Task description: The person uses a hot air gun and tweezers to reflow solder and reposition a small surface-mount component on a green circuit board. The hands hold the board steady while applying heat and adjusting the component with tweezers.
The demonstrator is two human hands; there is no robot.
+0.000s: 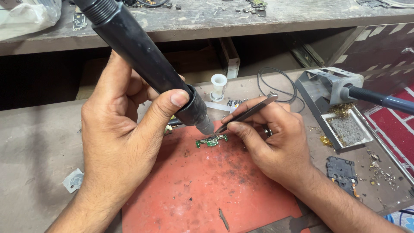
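My left hand [123, 129] grips a thick black hot-air wand [146, 58], held slanted with its metal nozzle [206, 126] just above a small green circuit board [211, 141]. The board lies on a worn red mat [202, 190]. My right hand [271, 138] holds dark tweezers [248, 113], their tips pointing down at the board right beside the nozzle. Fingers of both hands hide part of the mat behind the board.
A metal soldering-iron stand [332, 86] with a blue-handled iron [384, 100] and a sponge tray [348, 129] sits at right. A black phone part [341, 170] lies near it. A white spool [218, 85], a black wire loop [276, 82] and small metal scraps lie behind.
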